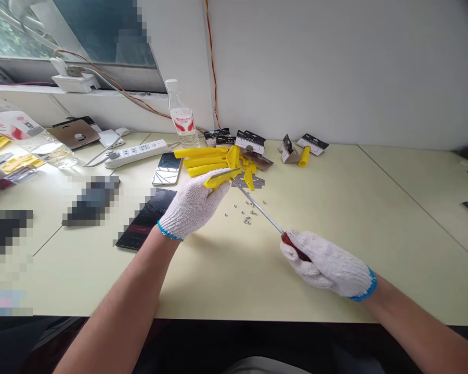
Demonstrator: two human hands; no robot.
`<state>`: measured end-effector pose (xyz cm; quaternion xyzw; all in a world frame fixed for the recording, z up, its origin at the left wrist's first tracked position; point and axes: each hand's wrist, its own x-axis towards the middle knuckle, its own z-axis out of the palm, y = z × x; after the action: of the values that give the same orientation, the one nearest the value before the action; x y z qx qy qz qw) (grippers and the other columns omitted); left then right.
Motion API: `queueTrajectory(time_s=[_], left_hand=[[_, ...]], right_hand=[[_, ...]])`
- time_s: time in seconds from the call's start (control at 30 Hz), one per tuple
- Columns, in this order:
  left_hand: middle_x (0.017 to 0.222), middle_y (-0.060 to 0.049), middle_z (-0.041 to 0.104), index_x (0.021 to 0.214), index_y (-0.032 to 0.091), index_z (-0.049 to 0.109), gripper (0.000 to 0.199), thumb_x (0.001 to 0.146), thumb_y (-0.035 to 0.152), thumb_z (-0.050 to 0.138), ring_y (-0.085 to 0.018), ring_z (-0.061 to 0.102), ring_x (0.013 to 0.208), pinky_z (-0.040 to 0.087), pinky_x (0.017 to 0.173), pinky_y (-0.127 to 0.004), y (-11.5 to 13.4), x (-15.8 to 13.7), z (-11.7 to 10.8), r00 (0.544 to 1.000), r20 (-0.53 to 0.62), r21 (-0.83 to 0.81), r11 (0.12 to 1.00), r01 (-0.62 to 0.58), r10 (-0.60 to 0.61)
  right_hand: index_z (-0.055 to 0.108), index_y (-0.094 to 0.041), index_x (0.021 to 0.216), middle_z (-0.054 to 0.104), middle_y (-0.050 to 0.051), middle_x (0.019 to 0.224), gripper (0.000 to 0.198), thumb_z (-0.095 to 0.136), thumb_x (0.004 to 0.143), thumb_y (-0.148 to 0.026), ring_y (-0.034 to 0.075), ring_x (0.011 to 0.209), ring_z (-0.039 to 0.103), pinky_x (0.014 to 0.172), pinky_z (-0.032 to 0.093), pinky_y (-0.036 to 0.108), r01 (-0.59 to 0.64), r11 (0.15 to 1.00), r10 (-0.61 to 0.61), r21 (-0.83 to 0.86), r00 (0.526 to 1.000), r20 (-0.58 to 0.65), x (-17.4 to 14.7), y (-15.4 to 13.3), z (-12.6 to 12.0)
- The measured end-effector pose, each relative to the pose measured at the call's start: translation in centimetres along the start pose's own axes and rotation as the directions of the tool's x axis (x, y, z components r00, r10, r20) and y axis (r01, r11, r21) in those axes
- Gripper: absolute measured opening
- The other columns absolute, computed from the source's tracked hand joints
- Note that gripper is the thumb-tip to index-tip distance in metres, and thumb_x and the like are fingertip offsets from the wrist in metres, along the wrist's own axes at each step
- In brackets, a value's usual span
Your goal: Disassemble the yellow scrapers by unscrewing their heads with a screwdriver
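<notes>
My left hand, in a white knit glove, is closed around a yellow plastic scraper head with a thin metal blade along it. In my gloved right hand is the red handle of a screwdriver. Its long shaft points up and left, and the tip meets the scraper head or lies just in front of it; I cannot tell which. Small silver screws lie scattered on the table below. Behind my left hand are yellow scraper handles in a pile, with flat grey blades beside them.
Black-and-white packaging cards and a short yellow tube lie by the wall. A water bottle, a power strip, a phone and a dark tablet-like device are to the left. Another bottle stands far left.
</notes>
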<state>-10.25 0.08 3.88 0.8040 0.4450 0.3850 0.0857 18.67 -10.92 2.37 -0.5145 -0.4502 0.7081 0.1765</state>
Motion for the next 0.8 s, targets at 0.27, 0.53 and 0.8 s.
queueTrajectory(time_s=[0.27, 0.53, 0.8], left_hand=[[0.077, -0.006, 0.075, 0.095, 0.022, 0.077, 0.027, 0.102, 0.033, 0.054, -0.023, 0.074, 0.086, 0.06, 0.083, -0.034, -0.1, 0.2, 0.5, 0.996, 0.078, -0.017, 0.999, 0.043, -0.042], [0.059, -0.002, 0.064, 0.078, 0.023, 0.07, 0.027, 0.099, 0.033, 0.056, -0.022, 0.071, 0.076, 0.058, 0.074, -0.03, -0.6, 0.4, 0.5, 0.991, 0.074, -0.034, 0.993, 0.112, -0.109], [0.106, -0.011, 0.079, 0.122, 0.02, 0.076, 0.034, 0.104, 0.033, 0.05, -0.024, 0.074, 0.103, 0.06, 0.092, -0.037, -1.1, 0.4, 0.8, 0.998, 0.052, -0.037, 0.999, -0.027, 0.029]], right_hand=[[0.047, -0.024, 0.075, 0.036, -0.001, 0.059, 0.056, 0.047, 0.099, -0.074, 0.014, 0.054, 0.016, 0.057, 0.011, 0.033, -0.111, 0.511, -0.696, -0.852, 0.528, -0.486, -0.3, 0.2, 1.5], [0.056, -0.02, 0.099, 0.057, -0.001, 0.082, 0.04, 0.04, 0.108, -0.056, 0.004, 0.041, 0.027, 0.038, 0.021, 0.021, -0.055, 0.934, 0.026, 0.353, 0.996, 0.086, -0.2, -0.7, -1.6], [0.062, -0.024, 0.096, 0.047, -0.001, 0.073, 0.026, 0.056, 0.1, -0.049, 0.014, 0.054, 0.038, 0.048, 0.039, 0.025, 0.286, 0.914, -0.349, -0.288, 0.915, -0.199, 0.9, 1.3, -0.2]])
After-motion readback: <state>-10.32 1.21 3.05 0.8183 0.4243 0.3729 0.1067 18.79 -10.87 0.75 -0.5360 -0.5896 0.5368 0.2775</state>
